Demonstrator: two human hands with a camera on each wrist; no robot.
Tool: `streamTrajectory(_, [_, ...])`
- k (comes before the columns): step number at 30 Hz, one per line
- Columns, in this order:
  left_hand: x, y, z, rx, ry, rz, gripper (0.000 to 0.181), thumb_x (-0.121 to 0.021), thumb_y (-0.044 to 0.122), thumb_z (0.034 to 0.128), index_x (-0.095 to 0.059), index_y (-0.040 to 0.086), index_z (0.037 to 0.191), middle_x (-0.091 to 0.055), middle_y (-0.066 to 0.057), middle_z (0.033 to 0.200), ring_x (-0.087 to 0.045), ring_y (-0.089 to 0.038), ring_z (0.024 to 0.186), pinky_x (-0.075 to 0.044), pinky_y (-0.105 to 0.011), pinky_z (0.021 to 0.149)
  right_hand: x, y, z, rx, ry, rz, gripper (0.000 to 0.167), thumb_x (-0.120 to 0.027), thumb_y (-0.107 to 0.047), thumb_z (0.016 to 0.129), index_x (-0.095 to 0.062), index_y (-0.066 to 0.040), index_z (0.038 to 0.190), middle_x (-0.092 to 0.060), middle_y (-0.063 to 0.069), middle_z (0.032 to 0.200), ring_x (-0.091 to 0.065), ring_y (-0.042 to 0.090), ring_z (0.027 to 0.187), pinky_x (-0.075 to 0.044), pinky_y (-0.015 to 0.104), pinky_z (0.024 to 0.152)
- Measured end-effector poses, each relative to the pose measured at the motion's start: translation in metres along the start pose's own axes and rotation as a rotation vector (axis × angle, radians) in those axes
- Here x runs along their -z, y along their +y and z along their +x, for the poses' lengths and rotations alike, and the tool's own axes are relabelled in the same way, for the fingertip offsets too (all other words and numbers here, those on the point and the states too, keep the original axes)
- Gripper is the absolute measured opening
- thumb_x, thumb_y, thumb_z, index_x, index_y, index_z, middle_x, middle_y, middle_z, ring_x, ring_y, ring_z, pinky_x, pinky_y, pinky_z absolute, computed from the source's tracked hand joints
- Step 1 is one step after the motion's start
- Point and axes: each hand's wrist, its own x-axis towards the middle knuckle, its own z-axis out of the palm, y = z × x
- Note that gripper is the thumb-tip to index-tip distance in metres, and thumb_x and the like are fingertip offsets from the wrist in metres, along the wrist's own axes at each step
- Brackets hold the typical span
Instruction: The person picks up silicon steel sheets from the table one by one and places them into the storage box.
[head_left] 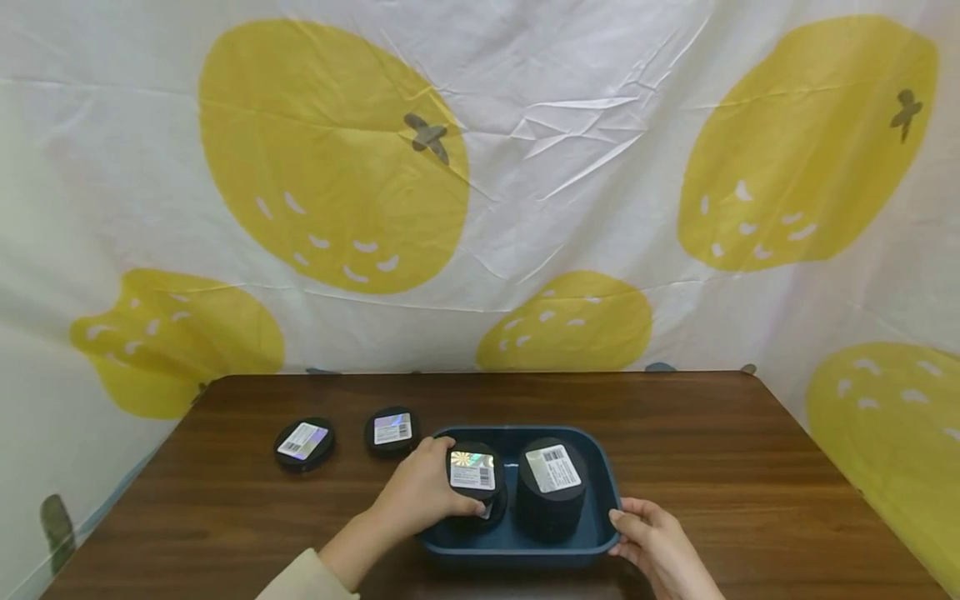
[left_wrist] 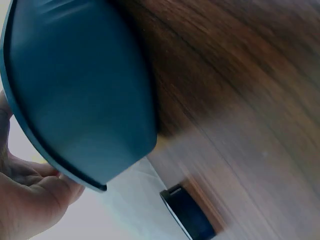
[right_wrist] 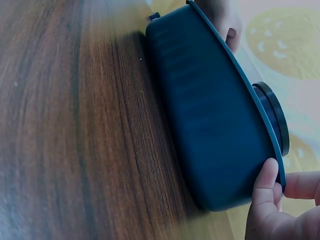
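In the head view my left hand (head_left: 420, 490) grips a black round container (head_left: 474, 472) with a white and shiny label, over the left part of a dark blue tray (head_left: 517, 552). Beneath it the edge and label of another black round piece (head_left: 495, 507) show; the fingers hide part of both. A taller black round stack (head_left: 551, 500), labelled on top, stands in the tray's right part. My right hand (head_left: 660, 542) pinches the tray's right rim between thumb and fingers. That pinch also shows in the right wrist view, where the hand (right_wrist: 280, 210) holds the tray wall's edge.
Two flat black round containers (head_left: 303, 444) (head_left: 392, 431) with labels lie on the brown wooden table (head_left: 720, 467), left of the tray. Behind the table hangs a white cloth (head_left: 555, 192) printed with yellow fruit.
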Motion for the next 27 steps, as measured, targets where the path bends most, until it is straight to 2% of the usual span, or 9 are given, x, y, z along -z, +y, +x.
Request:
streamTrajectory(9, [-0.008, 0.004, 0.000, -0.039, -0.029, 0.081, 0.092, -0.089, 0.039, 0.0520, -0.050, -0.011, 0.119, -0.057, -0.020, 0.104, -0.058, -0.030, 0.088, -0.051, -0.044, 0.078, 0.001, 0.002, 0.002, 0.012, -0.014, 0.004, 0.041, -0.048, -0.003, 0.092, -0.030, 0.020, 0.121, -0.052, 0.011, 0.087, -0.052, 0.017, 0.070, -0.050, 0.025, 0.063])
streamTrajectory(15, [-0.011, 0.003, -0.001, -0.044, -0.008, 0.114, 0.092, -0.089, 0.038, 0.0508, -0.050, -0.013, 0.117, -0.057, -0.020, 0.102, -0.058, -0.031, 0.087, -0.051, -0.044, 0.078, 0.002, 0.002, 0.001, 0.014, -0.025, -0.001, 0.042, -0.048, -0.004, 0.092, -0.030, 0.020, 0.121, -0.052, 0.011, 0.087, -0.052, 0.017, 0.070, -0.050, 0.025, 0.063])
streamTrajectory(27, [-0.016, 0.004, -0.002, -0.048, 0.009, 0.151, 0.084, -0.089, 0.042, 0.0482, -0.054, -0.008, 0.106, -0.054, -0.009, 0.085, -0.055, -0.023, 0.073, -0.050, -0.040, 0.069, 0.002, 0.002, 0.001, -0.002, -0.006, -0.003, 0.042, -0.049, -0.004, 0.091, -0.031, 0.019, 0.121, -0.052, 0.011, 0.087, -0.051, 0.017, 0.069, -0.050, 0.025, 0.063])
